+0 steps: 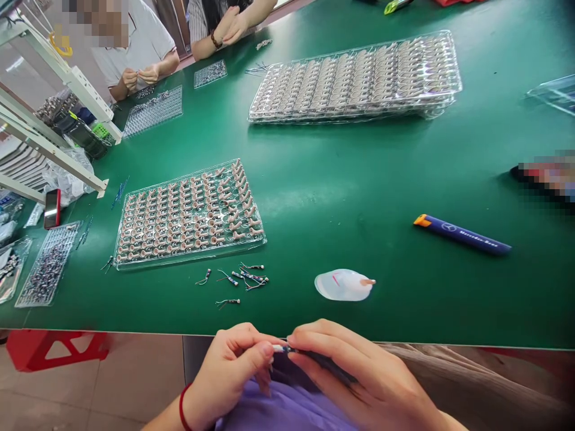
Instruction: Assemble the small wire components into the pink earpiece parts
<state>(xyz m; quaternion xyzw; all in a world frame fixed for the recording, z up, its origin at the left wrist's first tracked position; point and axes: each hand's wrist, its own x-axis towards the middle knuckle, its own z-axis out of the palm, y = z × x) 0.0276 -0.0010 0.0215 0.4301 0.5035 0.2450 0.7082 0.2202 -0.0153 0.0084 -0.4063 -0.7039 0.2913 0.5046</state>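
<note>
Just off the table's front edge, above a purple cloth, my two hands meet at a small white and blue wired part (281,348). My left hand (233,365) pinches the white end between thumb and forefinger. The blue and dark end sits between the thumb and fingers of my right hand (354,365), which partly covers it. Several similar small wired parts (251,277) lie loose on the table in front of my left hand. Behind them a clear plastic tray (191,262) holds rows of beige, cup-ended pieces.
A whitish flat piece (344,285) lies on the green table (359,173), with a blue-handled cutter (462,234) to its right. Stacked filled trays (354,114) stand farther back. At left are a part-filled tray (47,263), a red phone (53,209) and a metal frame. Two people sit opposite.
</note>
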